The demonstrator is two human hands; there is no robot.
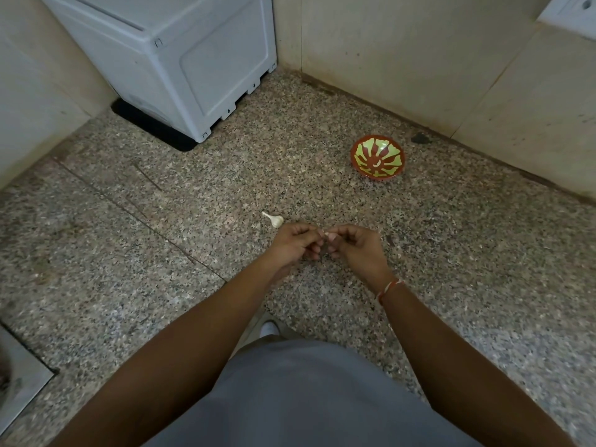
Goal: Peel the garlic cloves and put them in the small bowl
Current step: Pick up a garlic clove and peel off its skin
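Two hands pinch a small garlic clove above a speckled stone desk.

At far left a metal sink (19, 375) is set into the desk (129, 269), and a white appliance (180, 59) stands at the back left corner. A whole garlic bulb (274, 219), white with a pointed stem, lies on the desk just beside the left hand (295, 245). The left hand and right hand (358, 248) meet at centre, fingers curled, both pinching a pale garlic clove (328, 234) between their tips. A red thread bracelet (388, 289) circles the right wrist. Farther right and back, well apart from the hands, sits the small bowl (377, 157), red with yellow-green pattern, near the tiled wall (435, 59). Bare desk lies between hands and bowl.
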